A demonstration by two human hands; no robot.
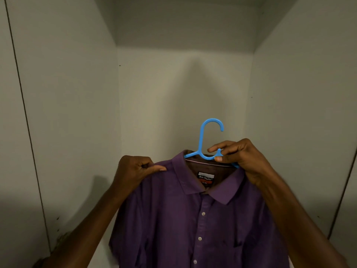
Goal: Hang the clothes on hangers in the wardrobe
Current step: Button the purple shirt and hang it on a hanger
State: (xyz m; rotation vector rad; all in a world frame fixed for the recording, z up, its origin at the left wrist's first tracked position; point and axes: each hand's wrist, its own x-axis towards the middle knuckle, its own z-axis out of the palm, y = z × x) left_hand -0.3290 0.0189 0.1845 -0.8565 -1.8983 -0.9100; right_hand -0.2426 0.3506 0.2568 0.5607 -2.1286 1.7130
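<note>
R hand (245, 161) pinches blue plastic hanger (204, 144) at neck, thumb + fingers curled round it, centre-right of frame. L hand (135, 169) pinches shirt (193, 219) shoulder, centre-left. Shirt: purple woven, collared, white buttons, draped on hanger, lower centre. Hook free, smooth, curved. Pale matte wardrobe walls (67, 93) behind.

view: head, single | faces: forward, level into wardrobe (183, 93) interior | range: close, hands near the lower edge, back wall far | covers: both side walls, ceiling | shared: no second view
</note>
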